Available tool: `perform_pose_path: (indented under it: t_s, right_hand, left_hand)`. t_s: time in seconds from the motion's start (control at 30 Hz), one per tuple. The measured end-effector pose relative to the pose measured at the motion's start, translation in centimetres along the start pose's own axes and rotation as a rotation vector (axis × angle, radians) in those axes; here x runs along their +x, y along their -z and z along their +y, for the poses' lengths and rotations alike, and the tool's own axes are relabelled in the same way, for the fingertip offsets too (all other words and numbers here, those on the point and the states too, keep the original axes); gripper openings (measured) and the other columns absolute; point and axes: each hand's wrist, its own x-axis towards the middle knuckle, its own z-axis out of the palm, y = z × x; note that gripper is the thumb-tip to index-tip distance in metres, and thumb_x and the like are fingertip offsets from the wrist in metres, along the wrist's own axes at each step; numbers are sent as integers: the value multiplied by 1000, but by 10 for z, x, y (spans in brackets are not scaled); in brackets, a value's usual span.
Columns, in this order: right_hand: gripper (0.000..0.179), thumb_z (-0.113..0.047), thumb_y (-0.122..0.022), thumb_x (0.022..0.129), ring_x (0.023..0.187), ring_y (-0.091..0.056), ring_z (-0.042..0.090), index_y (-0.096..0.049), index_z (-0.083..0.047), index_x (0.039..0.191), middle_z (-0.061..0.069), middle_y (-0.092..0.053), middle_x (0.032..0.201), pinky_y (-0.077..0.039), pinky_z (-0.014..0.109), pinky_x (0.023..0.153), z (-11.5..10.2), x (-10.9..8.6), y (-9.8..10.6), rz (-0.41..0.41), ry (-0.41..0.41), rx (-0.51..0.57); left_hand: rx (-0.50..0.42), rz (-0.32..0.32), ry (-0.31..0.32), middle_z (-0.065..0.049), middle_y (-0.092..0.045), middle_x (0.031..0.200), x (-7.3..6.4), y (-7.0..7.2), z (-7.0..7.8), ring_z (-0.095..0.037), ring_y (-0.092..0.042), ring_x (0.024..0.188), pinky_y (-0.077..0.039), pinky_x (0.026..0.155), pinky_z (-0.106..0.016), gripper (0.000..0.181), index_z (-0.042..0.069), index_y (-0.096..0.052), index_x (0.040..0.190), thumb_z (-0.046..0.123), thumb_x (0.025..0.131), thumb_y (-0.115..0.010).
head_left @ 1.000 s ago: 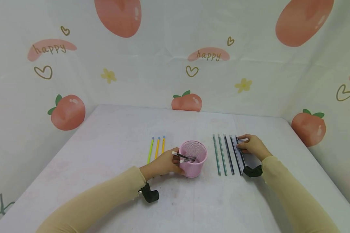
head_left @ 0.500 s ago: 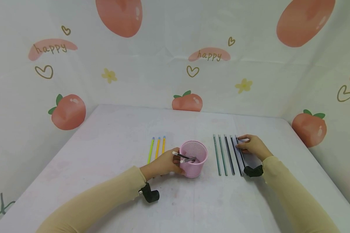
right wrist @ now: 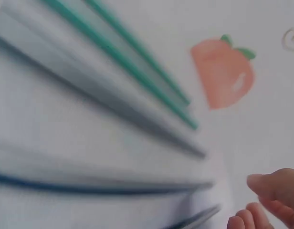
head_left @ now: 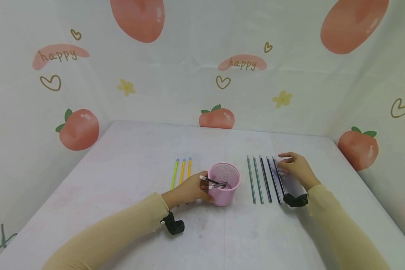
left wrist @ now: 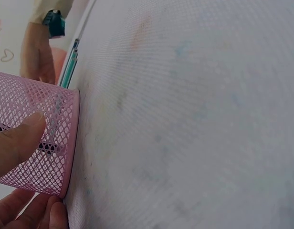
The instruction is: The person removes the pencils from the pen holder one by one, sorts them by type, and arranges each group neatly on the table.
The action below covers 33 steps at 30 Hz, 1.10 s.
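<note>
My left hand [head_left: 190, 188] grips a pink mesh pencil cup [head_left: 224, 197] from its left side, thumb in front and fingers behind. Inside the cup lean dark pencils [head_left: 210, 180] with white ends sticking out over the rim toward that hand. To the cup's right lies a row of pencils: two green pencils [head_left: 251, 180] and several dark ones. My right hand [head_left: 297, 168] hovers beside the rightmost dark pencil [head_left: 279, 180], fingers loosely extended and apart from it. In the right wrist view its fingertips [right wrist: 258, 183] hold nothing.
Left of the cup, partly behind the left hand, lie a yellow-green pencil [head_left: 174, 173] and two orange-yellow pencils [head_left: 182, 170]. A white cloth covers the table [head_left: 222, 240]. A printed curtain [head_left: 175, 75] closes off the back and sides.
My right hand has come off the rightmost dark pencil, moving slightly up and to the right. The left hand and the cup stay in place.
</note>
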Motion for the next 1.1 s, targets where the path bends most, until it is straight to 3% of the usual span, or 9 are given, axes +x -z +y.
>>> perform_pose_path:
  t_s: [0.17,0.3,0.5,0.67,0.9,1.1]
  right_hand:
    - [53,-25,-62,95,92,-62,2,-46,2,138,21,-53,124,-55,13,79,-21,-10,0,40,112,60]
    - [47,-25,-65,93,90,-60,-5,-51,-1,131,13,-56,115,-52,9,79,-43,-21,-7,80,261,102]
    - [37,-20,-67,91,96,-59,-2,-58,-4,124,6,-61,110,-50,9,81,-71,-38,-24,83,441,96]
    - [33,-9,-69,89,96,-62,2,-59,-2,120,4,-63,106,-53,14,83,-85,-51,-45,-26,537,157]
    - [36,-5,-71,86,99,-63,14,-59,1,119,20,-62,108,-55,22,88,-97,-71,-77,-258,628,184]
    - [36,-3,-73,83,99,-64,29,-59,1,116,19,-64,107,-56,34,89,-102,-79,-95,-351,712,174]
  left_hand:
    - [13,1,15,-11,-57,133,-1,0,2,-27,-57,123,-49,102,-34,66,4,-49,130,-2,72,-80]
    - [27,5,23,-11,-58,132,-1,0,3,-27,-57,123,-49,103,-35,66,5,-49,129,-1,72,-80]
    - [33,8,16,-12,-59,130,0,0,2,-27,-58,122,-49,102,-34,64,3,-49,128,-1,72,-80]
    - [27,1,3,-13,-59,130,0,0,2,-27,-58,121,-49,102,-34,65,1,-48,128,-2,72,-80]
    - [-3,-11,-11,-15,-59,130,1,1,2,-28,-58,121,-50,101,-34,65,-1,-47,129,-3,72,-79]
    - [-2,-13,-7,-17,-59,131,1,1,2,-29,-58,122,-52,99,-34,62,-1,-47,127,-3,74,-79]
